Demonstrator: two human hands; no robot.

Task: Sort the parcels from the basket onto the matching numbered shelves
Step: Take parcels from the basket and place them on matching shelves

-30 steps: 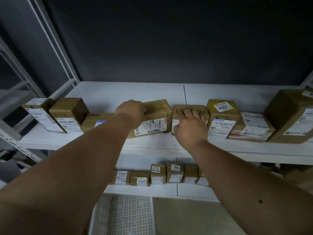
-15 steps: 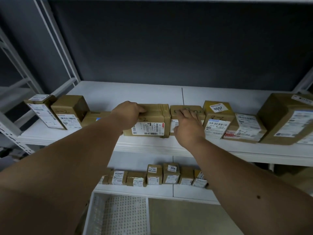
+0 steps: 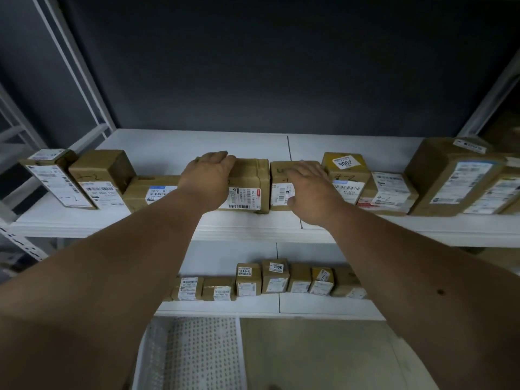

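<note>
Flattened since earlier, left hand [image 3: 208, 175] and right hand [image 3: 306, 187] lie open-fingered on 2 parcels [image 3: 250, 190].

Dim, soft-focus wide-angle view; corners darken, straight edges bow outward, and white labels glare faintly.

From the one camera on my head I look forward and slightly down, close to the upper shelf [image 3: 253, 223] where my left hand [image 3: 209, 178] and right hand [image 3: 312, 192] reach, with the lower shelf [image 3: 309, 305] and basket [image 3: 191, 353] beneath.
</note>
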